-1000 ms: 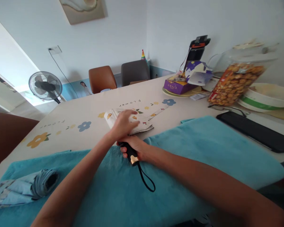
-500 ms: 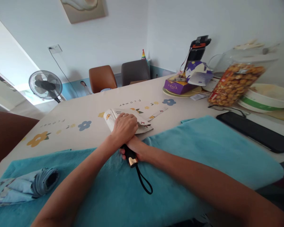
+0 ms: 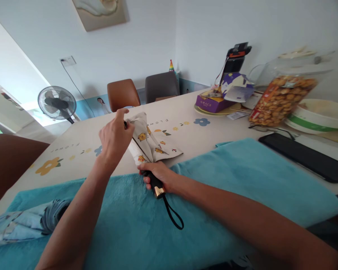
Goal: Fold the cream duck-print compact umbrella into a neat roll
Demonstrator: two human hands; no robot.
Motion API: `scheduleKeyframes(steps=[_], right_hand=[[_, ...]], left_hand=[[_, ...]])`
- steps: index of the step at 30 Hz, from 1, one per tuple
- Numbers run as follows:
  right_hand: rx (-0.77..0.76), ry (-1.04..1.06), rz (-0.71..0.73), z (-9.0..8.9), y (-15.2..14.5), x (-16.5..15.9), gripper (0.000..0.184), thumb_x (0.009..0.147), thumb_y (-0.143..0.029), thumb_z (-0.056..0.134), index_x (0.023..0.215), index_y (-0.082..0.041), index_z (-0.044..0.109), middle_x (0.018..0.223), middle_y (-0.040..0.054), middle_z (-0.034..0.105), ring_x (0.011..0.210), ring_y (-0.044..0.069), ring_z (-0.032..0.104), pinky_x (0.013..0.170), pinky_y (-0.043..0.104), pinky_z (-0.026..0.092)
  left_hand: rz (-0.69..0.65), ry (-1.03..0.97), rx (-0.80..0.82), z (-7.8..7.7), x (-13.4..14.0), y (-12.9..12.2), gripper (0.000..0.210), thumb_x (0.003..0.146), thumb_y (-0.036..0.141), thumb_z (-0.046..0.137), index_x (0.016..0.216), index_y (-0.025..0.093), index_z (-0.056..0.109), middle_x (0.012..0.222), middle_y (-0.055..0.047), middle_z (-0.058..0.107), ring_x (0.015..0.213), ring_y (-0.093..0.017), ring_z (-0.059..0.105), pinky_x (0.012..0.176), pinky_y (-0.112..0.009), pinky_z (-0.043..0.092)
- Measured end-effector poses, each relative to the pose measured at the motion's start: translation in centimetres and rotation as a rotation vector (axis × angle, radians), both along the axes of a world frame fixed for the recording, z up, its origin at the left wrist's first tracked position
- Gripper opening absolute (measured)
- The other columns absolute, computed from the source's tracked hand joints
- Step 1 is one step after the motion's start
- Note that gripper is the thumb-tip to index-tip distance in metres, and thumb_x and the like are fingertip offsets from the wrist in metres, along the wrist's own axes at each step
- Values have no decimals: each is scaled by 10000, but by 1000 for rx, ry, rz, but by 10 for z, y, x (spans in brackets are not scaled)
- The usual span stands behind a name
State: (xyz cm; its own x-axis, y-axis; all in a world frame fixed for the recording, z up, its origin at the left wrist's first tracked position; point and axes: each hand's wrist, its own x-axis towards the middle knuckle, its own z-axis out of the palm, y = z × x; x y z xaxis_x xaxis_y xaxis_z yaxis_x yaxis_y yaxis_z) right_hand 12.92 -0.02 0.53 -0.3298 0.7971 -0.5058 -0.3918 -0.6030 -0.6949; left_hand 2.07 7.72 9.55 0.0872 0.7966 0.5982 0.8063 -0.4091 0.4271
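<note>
Head view: right hand point(image 3: 160, 173) wraps the smooth umbrella handle point(image 3: 155, 183); left hand point(image 3: 115, 134), half-curled (hold unclear), meets creased fabric canopy point(image 3: 148, 141).

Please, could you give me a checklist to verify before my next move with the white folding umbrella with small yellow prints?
1. Right hand closed around the black cylindrical handle with gold-coloured end: ok.
2. Left hand firmly gripping the far end of the white umbrella: cannot tell, fingers partly hide it.
3. No loose umbrella cloth: not ok, it spreads out to the right.
4. Thin black cord loop clear of both hands: ok.
</note>
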Motion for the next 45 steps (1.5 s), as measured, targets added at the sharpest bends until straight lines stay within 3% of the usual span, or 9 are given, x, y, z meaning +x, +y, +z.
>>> scheduleKeyframes(steps=[8, 14, 19, 24, 27, 31, 35, 40, 45], right_hand=[[36, 89, -75, -2, 2, 5, 178, 829, -282, 629, 788, -155, 512, 590, -43, 515, 355, 52, 439, 304, 182, 413], [86, 108, -115, 5, 3, 14, 238, 819, -367, 621, 779, -163, 505, 594, -32, 516, 365, 62, 446, 301, 191, 401], [93, 91, -103, 11, 5, 23, 329, 833, -482, 563, 762, -163, 521, 502, -49, 458, 346, 73, 436, 309, 194, 402], [132, 3, -129, 7, 9, 23, 468, 825, -623, 494, 730, -167, 530, 462, -29, 477, 330, 89, 443, 295, 207, 400], [104, -177, -148, 5, 9, 21, 389, 827, -533, 560, 696, -169, 516, 412, -34, 460, 301, 96, 437, 288, 213, 402], [144, -336, -225, 3, 9, 19, 258, 815, -361, 610, 677, -181, 485, 386, -34, 470, 288, 100, 426, 273, 211, 384], [241, -458, -276, 0, 8, 17, 214, 786, -308, 629, 663, -188, 501, 372, -25, 479, 277, 106, 416, 260, 218, 354], [348, -584, -315, -1, 9, 16, 272, 779, -287, 619, 552, -200, 498, 358, -8, 469, 266, 106, 403, 257, 237, 343], [474, -640, -392, -2, 12, 21, 298, 778, -289, 637, 527, -217, 493, 344, -12, 448, 287, 103, 407, 273, 232, 350]], left_hand=[[134, 417, -168, 45, -37, -36, 250, 762, 262, 520, 919, 329, 703, 744, -50, 643, 820, -317, 589, 824, -469, 384], [144, 539, -233, 52, -52, -44, 346, 733, 249, 521, 1003, 379, 692, 699, -46, 651, 762, -320, 600, 765, -458, 407], [77, 532, -260, 50, -65, -38, 410, 702, 236, 525, 1053, 371, 689, 680, -47, 654, 739, -314, 606, 764, -439, 409], [-93, 387, -279, 42, -78, -26, 337, 648, 283, 604, 961, 325, 720, 540, -16, 607, 670, -280, 612, 753, -391, 423], [-117, 373, -359, 37, -84, -13, 401, 602, 321, 662, 1000, 321, 707, 478, 14, 573, 632, -265, 619, 734, -363, 433], [-26, 386, -333, 36, -85, -3, 489, 614, 401, 695, 1091, 295, 665, 512, 9, 598, 654, -268, 626, 744, -365, 436], [-97, 364, -292, 31, -71, -1, 461, 673, 428, 663, 1108, 276, 650, 705, -16, 680, 685, -236, 628, 755, -349, 444], [-299, 339, -315, 4, -42, 9, 343, 681, 377, 663, 1012, 289, 687, 854, -18, 706, 811, -230, 633, 803, -338, 458], [-311, 8, -150, -14, -7, 7, 237, 801, 291, 529, 967, 215, 679, 909, -62, 698, 869, -226, 630, 867, -383, 462]])
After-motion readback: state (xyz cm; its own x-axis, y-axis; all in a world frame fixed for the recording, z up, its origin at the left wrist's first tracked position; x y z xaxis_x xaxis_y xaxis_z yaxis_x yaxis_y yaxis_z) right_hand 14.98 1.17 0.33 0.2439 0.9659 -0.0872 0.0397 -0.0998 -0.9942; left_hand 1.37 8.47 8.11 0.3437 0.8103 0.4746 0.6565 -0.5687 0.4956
